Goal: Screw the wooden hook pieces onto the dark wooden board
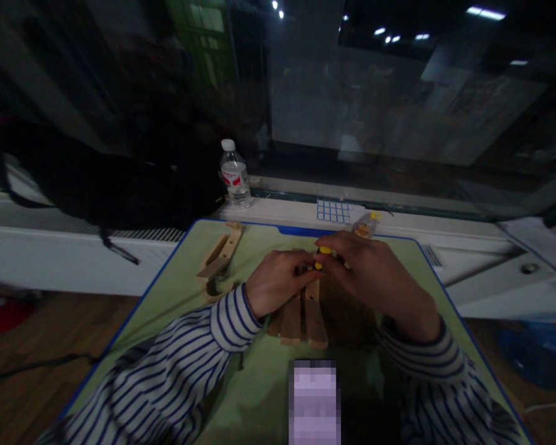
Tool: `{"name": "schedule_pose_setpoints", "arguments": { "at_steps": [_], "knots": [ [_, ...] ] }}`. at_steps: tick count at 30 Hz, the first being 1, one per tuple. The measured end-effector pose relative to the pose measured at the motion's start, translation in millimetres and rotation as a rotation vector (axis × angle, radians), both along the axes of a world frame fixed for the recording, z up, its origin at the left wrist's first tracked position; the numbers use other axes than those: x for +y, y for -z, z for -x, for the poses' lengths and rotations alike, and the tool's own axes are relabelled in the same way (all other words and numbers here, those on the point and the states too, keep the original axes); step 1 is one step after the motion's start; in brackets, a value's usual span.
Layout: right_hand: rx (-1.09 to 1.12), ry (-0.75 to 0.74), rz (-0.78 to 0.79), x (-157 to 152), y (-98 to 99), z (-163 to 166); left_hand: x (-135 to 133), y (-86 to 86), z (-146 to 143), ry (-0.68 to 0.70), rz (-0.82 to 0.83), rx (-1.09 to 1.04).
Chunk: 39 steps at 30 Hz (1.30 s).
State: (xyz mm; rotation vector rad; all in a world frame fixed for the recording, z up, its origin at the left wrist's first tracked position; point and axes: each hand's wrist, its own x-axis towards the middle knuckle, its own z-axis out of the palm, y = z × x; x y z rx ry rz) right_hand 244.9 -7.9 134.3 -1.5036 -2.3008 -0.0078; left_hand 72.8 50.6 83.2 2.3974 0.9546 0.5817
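My left hand (278,281) rests with fingers curled on the far end of a group of wooden slats (303,318) lying on the green mat (176,290). My right hand (375,278) is closed in a pinch on a small yellow piece (323,253) held just above the slats, touching the left fingertips. Both arms wear striped sleeves. What lies under the hands is hidden.
A second wooden part (220,256) lies at the mat's far left. A small bag with yellow bits (367,225) sits at the far edge. A water bottle (235,174) and a gridded card (333,211) stand on the white sill before a dark window. A dark bag (102,179) lies at left.
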Motion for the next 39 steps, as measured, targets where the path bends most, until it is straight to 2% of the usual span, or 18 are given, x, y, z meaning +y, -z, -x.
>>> {"name": "schedule_pose_setpoints", "arguments": {
  "at_steps": [8, 15, 22, 33, 39],
  "knots": [
    [0.03, -0.106, -0.026, -2.7, 2.4, -4.0, 2.3, 9.2, -0.8, 0.019, 0.028, -0.028],
    [-0.008, -0.001, -0.029, 1.2, 4.9, -4.7, 3.6, 11.5, -1.8, 0.067, 0.075, -0.055],
    [-0.04, 0.044, -0.025, 1.5, 3.0, -3.3, 3.7, 10.2, -2.3, 0.137, 0.135, -0.059],
    [-0.028, 0.025, -0.017, -0.8, 0.1, -2.4, 0.5, 6.7, -2.3, 0.008, -0.019, -0.018],
    [0.03, -0.053, -0.013, -4.7, -1.8, -4.7, 1.7, 10.5, -2.7, 0.016, 0.031, -0.045]
  ]
}}
